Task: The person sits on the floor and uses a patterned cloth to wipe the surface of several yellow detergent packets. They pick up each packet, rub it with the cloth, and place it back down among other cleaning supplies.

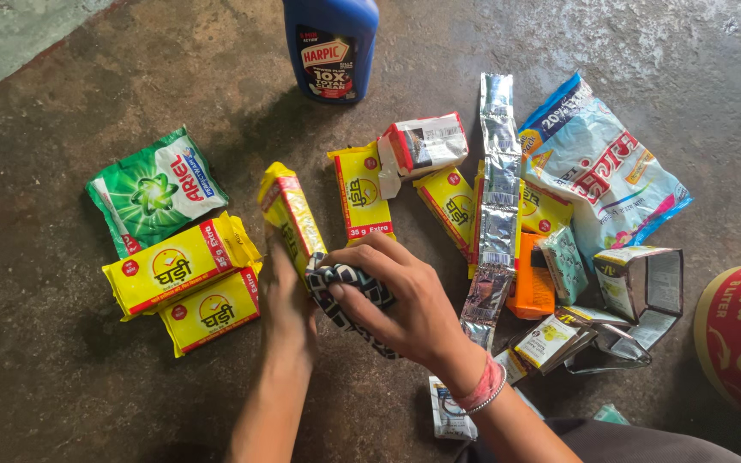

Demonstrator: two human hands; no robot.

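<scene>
Both hands are closed on things at once: my left hand (289, 300) wraps from below around the lower end of a yellow rectangular soap bar in a shiny wrapper (292, 216), holding it tilted up off the floor, and my right hand (396, 300) is clenched over a crumpled black-and-white patterned cloth (346, 296), pressing it against the bar's lower end. The bar and the cloth meet right between my two hands, above the dark concrete floor (62, 377).

Judging from how things lie, I am partway through. To my left, two yellow wrapped soap bars (186, 287) lie side by side, touching, with a green detergent pouch (154, 190) just beyond them; these look neatly set. To my right the spread is looser: another yellow bar (362, 195) lies flat just past my fingers, a white and red small carton (426, 143) overlaps its top corner, a further yellow bar (449, 201) lies beside that, and a long silver foil strip of sachets (495, 197) runs down the middle of the heap. Beyond the strip lie a large pale blue and white printed bag (598, 167), an orange packet (532, 291) and some flattened open cartons (636, 291). A blue plastic bottle (331, 43) stands upright at the far edge, well apart from my hands. So I judge one bar is in hand, a few look handled, and the right-hand heap looks untouched.
</scene>
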